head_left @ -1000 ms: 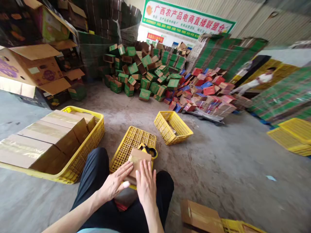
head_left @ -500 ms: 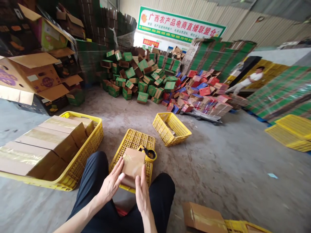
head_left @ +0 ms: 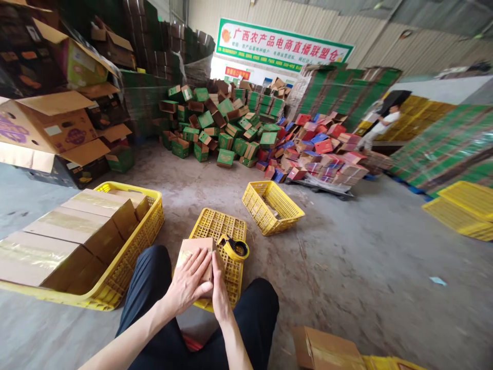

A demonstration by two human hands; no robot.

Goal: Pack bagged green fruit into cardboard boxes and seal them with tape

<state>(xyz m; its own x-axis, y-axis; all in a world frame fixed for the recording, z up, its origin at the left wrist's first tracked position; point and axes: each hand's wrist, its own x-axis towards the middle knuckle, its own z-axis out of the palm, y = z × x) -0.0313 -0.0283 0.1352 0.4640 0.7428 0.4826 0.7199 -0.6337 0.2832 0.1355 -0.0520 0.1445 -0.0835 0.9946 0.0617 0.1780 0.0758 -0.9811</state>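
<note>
A small brown cardboard box (head_left: 197, 245) rests on an upturned yellow plastic crate (head_left: 221, 221) between my knees. My left hand (head_left: 188, 280) lies across the top of the box, fingers outstretched and flat. Against the right side of the box stands my right hand (head_left: 219, 288), its fingers straight and together; neither hand is wrapped round it. A yellow and black tape dispenser (head_left: 234, 249) lies on the crate just right of the box, touched by neither hand.
To the left, a large yellow crate (head_left: 159, 210) holds several taped cartons (head_left: 77, 223). A smaller yellow crate (head_left: 269, 205) stands ahead. At lower right is another carton (head_left: 331, 349). Piled green boxes (head_left: 225, 156) and a person (head_left: 385, 123) are farther back.
The box has shifted left on the crate, away from the tape dispenser. My left hand has gone from its left edge onto its top, and my right hand has followed along its right side.
</note>
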